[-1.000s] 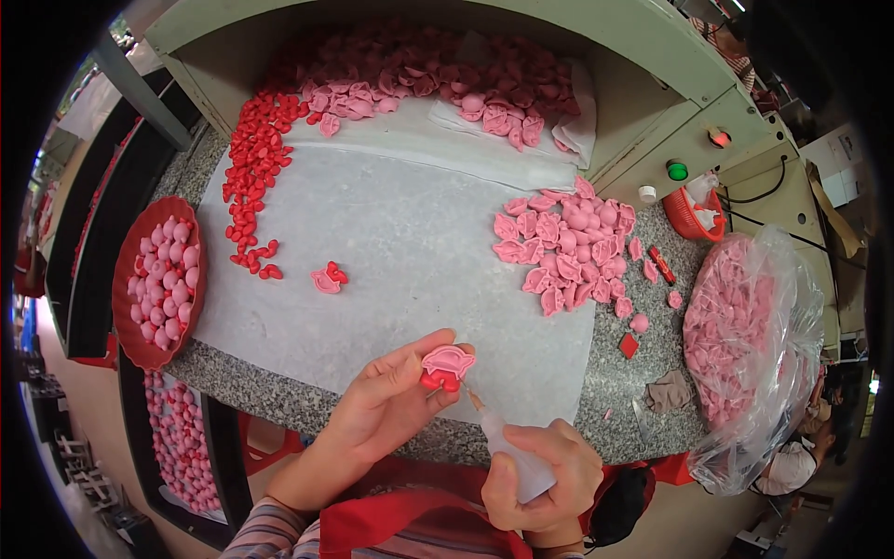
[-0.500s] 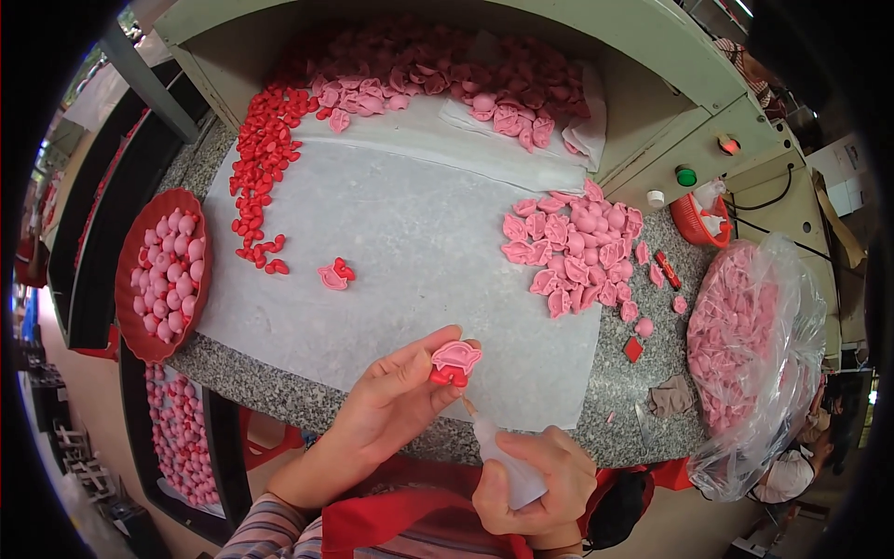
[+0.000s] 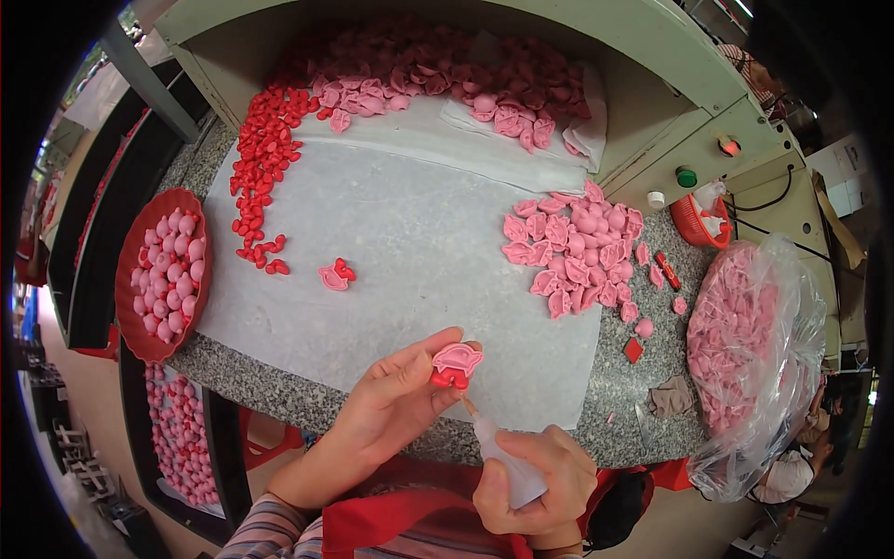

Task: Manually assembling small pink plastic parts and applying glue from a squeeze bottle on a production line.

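Note:
Between the thumb and fingers of my left hand [image 3: 386,391] is a small hollow pink plastic piece with a red piece [image 3: 453,375] at its lower side. My right hand [image 3: 540,480] grips a translucent white squeeze bottle [image 3: 510,463], its thin tip pointing up to just below the red part. Whether the tip touches it I cannot tell. A similar pink and red pair [image 3: 336,274] lies on the white sheet [image 3: 410,233] to the left. Loose red pieces [image 3: 256,182] run along the sheet's left side, and a heap of pink shells [image 3: 582,247] covers its right side.
A red scalloped bowl [image 3: 140,340] of pink pieces stands at the left, above a dark tray [image 3: 223,456] of more. At the right are a clear bag [image 3: 745,354] of pink parts and an orange basket [image 3: 694,224]. A pale green metal housing [image 3: 643,56] arches over the back.

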Demonstrator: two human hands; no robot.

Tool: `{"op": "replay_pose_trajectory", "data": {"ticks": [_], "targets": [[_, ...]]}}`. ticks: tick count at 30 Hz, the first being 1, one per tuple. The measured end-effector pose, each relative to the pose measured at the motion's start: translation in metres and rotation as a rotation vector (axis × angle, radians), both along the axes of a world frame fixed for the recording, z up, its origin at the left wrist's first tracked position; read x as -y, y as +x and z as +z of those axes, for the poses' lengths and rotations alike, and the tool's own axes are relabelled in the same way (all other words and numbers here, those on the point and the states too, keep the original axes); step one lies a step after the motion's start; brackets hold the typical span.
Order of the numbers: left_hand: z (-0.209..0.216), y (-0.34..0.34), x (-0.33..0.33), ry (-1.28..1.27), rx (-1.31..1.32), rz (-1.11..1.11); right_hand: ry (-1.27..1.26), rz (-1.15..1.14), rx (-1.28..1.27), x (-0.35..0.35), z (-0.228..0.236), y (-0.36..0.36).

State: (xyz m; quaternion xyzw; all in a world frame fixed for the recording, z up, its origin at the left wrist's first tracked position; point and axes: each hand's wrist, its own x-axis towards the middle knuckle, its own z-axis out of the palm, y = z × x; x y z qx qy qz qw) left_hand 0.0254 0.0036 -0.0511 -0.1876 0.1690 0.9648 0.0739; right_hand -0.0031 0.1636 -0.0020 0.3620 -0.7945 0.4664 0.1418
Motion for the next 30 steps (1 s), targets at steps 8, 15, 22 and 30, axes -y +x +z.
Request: {"op": "replay_pose_trajectory", "data": {"ticks": [8,15,22,30], "targets": [[0.0025,-0.0004,-0.0006,-0.01,0.003,-0.027,-0.041,0.006,-0.029,-0.0024,0.0003,-0.0017],[0.0029,0.0012,-0.0027,-0.047,-0.028,-0.046,-0.008,0.009,-0.011,-0.0007,0.0025,-0.0009],[0.0018,0.0025,-0.0015,-0.041,-0.037,-0.043,0.008,0.021,-0.019,0.0005,0.0027,-0.0005],[0.0015,0.0002,-0.002,-0.02,-0.043,-0.055,-0.023,0.011,-0.024,-0.0039,0.0052,-0.0017]]}}
